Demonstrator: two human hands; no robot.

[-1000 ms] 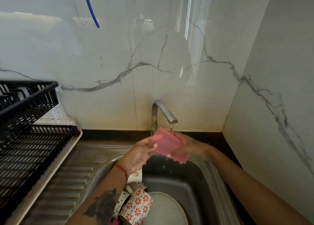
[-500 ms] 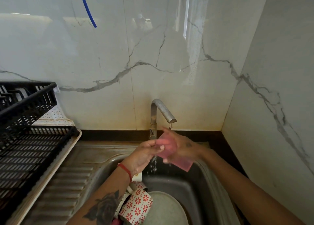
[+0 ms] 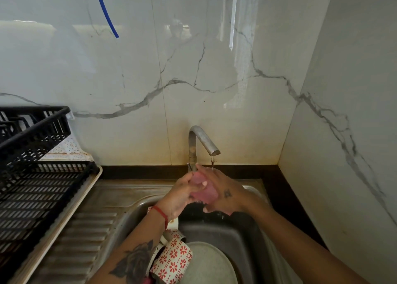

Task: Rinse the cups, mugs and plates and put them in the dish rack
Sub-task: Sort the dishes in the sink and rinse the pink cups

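Both hands grip a flat, pink, translucent plastic plate (image 3: 204, 190) under the brushed-steel tap (image 3: 203, 142): left hand (image 3: 182, 194) at 9 o'clock, right hand (image 3: 225, 195) at 3. A black slotted plastic dish rack (image 3: 32, 176) stands at the steel sink's (image 3: 137, 210) 9 o'clock.

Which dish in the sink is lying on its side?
The red-flower mug, tipped with its mouth toward the lower left, beside the left forearm. The pale round plate right of it lies flat in the basin; other pieces behind the mug are too hidden to judge.
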